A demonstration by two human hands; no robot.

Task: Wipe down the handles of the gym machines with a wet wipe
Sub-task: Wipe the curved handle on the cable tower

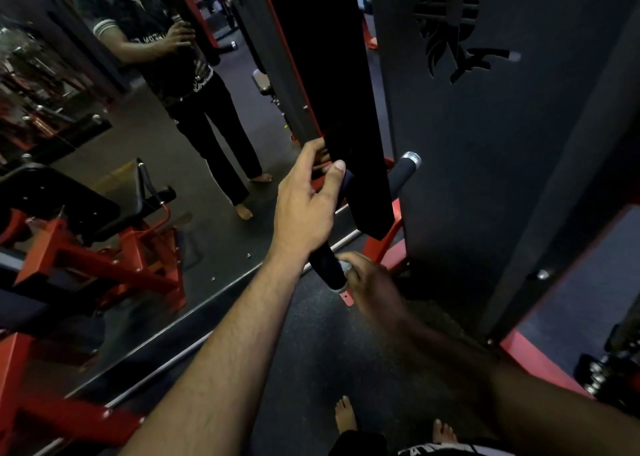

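Observation:
A black foam-covered handle [325, 265] slants down beside the machine's dark upright [346, 109]. My left hand [308, 199] grips the handle's upper part, thumb across the front. My right hand [372, 282] curls round the handle's lower end at its silver cap. A small pale pinkish piece [347, 298], seemingly the wet wipe, sticks out under its fingers. A second black handle [403, 173] with a silver cap juts out to the right of the upright, untouched.
A wall mirror [138, 144] on the left reflects a standing person and red machine frames. The machine's dark panel [502, 178] with a cut-out logo fills the right. Red base rails [540, 362] run along the dark rubber floor [311, 369]. My bare feet [346, 417] are below.

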